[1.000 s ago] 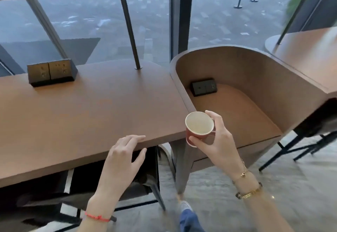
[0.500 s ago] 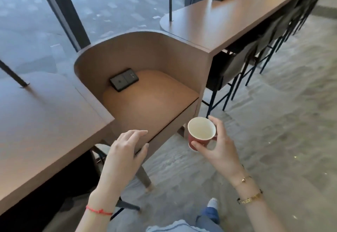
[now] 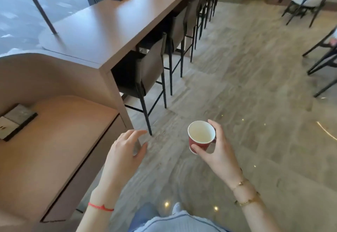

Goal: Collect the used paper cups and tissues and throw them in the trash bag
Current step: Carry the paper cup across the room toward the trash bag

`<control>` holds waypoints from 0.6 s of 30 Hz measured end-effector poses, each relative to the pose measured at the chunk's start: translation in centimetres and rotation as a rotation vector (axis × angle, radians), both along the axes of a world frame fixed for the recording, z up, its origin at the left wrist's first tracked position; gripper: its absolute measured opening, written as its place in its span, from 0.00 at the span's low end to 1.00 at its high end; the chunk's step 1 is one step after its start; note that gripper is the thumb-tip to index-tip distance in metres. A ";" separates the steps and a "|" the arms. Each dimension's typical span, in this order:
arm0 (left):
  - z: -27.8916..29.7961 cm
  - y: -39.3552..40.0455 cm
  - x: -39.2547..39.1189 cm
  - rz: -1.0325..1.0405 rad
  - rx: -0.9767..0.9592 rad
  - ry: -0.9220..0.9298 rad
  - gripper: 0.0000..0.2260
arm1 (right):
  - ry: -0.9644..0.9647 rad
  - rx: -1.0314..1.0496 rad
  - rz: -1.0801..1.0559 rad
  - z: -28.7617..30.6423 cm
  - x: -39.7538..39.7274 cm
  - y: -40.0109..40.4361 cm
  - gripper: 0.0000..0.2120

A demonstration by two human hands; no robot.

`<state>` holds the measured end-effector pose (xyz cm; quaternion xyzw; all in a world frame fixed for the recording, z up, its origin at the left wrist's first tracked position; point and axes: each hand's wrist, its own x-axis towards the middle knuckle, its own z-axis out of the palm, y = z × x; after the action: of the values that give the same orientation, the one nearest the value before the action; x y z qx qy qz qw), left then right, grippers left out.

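A red paper cup [image 3: 200, 137] with a white inside is held upright over the floor, thumb low on its side and fingers behind its rim, by my right hand [image 3: 218, 150]. The cup looks empty. My left hand [image 3: 125, 151] hangs level with it to the left, fingers spread and loosely curled, holding nothing, just off the corner of the low wooden nook. No trash bag and no tissues are in view.
A low curved wooden nook [image 3: 60, 131] with a socket plate [image 3: 15, 121] lies at left. A long high counter [image 3: 113, 25] runs away at upper left with several dark stools [image 3: 151, 71] tucked under it. More chairs [image 3: 308, 3] stand at far right. Grey stone floor [image 3: 246, 85] spreads ahead.
The view has swung right, from the window counter to the open floor and stool row. My right hand has kept the cup; my left hand has come off the counter edge.
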<state>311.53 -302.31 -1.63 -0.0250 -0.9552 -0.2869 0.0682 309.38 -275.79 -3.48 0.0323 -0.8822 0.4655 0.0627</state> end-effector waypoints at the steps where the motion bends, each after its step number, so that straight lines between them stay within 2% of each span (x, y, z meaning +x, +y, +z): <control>1: 0.0 1.4 -1.4 -0.027 0.000 -0.011 0.13 | -0.006 -0.003 -0.036 -0.2 -0.6 1.5 0.38; 10: -0.7 12.7 -15.9 -0.229 -0.062 -0.053 0.15 | -0.035 -0.012 -0.349 -1.7 -7.6 13.1 0.38; 18: -1.6 24.0 -32.7 -0.402 -0.054 -0.023 0.16 | -0.031 -0.013 -0.526 -2.6 -19.5 22.5 0.38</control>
<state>278.85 -278.34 -3.22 -0.2136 -0.9390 -0.2695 -0.0021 289.93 -253.24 -6.06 -0.2057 -0.8581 0.4393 0.1683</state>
